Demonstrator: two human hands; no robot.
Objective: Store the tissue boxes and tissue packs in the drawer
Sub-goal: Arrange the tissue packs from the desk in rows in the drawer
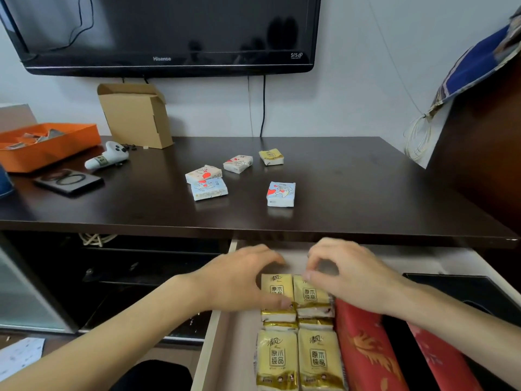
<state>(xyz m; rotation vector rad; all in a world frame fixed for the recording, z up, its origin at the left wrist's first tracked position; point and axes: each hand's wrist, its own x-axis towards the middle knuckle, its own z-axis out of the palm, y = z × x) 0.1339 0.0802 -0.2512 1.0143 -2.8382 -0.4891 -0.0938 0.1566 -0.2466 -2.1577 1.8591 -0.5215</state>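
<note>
The drawer [214, 342] is pulled out below the dark desk [352, 193]. Inside lie yellow tissue packs in two columns: a far pair [311, 293] and a near pair [298, 359]. My left hand [239, 280] grips the left pack of the far pair. My right hand [349, 275] rests its fingers on the right pack of that pair. Red tissue boxes [363, 348] lie to the right of the packs. On the desk sit several small packs: a pink one [203, 173], two blue ones [209, 189] [281, 194], another pink [238, 163] and a yellow one [271, 156].
A television [169, 32] hangs on the wall above the desk. At the desk's back left stand a cardboard box [135, 114], an orange tray [48, 145], a white controller [108, 155] and a black phone [69, 180]. A black item [462, 289] sits at the drawer's right.
</note>
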